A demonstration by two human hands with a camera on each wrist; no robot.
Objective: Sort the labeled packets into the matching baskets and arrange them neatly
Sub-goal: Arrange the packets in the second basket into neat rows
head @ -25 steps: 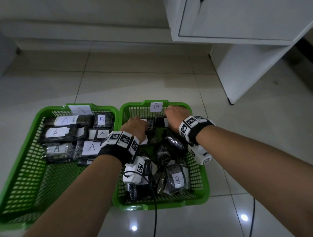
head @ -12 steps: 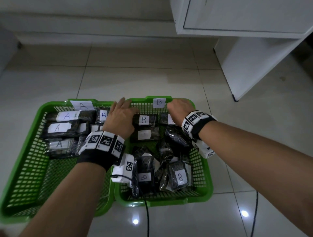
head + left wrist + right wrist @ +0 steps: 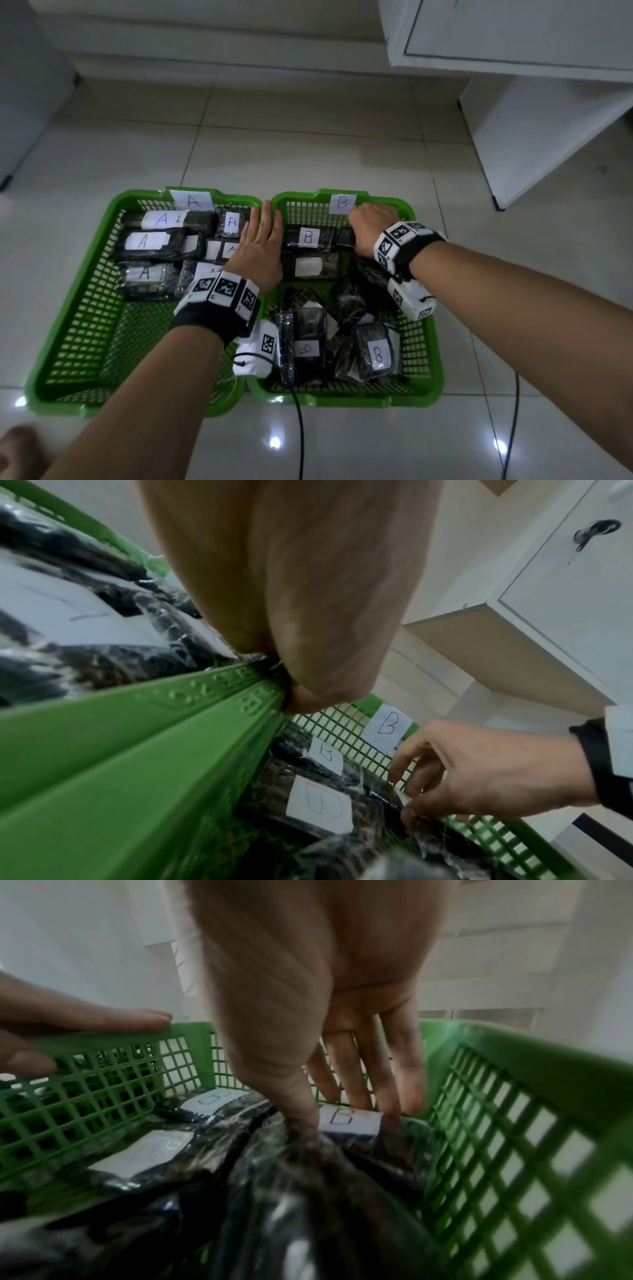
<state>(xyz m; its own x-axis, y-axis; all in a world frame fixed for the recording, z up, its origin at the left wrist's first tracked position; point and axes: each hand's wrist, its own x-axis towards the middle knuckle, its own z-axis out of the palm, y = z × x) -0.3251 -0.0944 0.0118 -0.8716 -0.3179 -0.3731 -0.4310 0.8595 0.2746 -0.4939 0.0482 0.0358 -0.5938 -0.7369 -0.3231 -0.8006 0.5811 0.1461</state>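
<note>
Right hand [image 3: 371,228]: its grip is pinching a B-labelled packet [image 3: 349,1119] at the far right corner of basket B [image 3: 428,342], thumb on the near side of the white label and fingers [image 3: 390,1085] pointing down behind it, against the far mesh wall. How this packet's long axis is running cannot be told; too little of it is showing.

Left hand [image 3: 258,250]: its grip is flat and slack, holding nothing. The palm is lying along the two touching rims where basket A [image 3: 68,342] meets basket B, fingers pointing to 12 o'clock.

Just at 3 o'clock of the left hand, two more B packets [image 3: 310,251] are lying one behind the other in the far part of basket B, their long axes running from 9 to 3 o'clock, labels facing up. At 6 o'clock in the same basket, a loose heap of dark packets [image 3: 335,342] is resting at mixed angles; two near the front wall are lying with long axes toward 12 o'clock.

In basket A, at 9 o'clock of the left hand, A packets [image 3: 150,243] are sitting in rows in the far half, the left ones lengthwise from 9 to 3 o'clock.

Both baskets are standing on the tiled floor [image 3: 308,154]; a white cabinet [image 3: 513,102] is standing at 1 o'clock.
</note>
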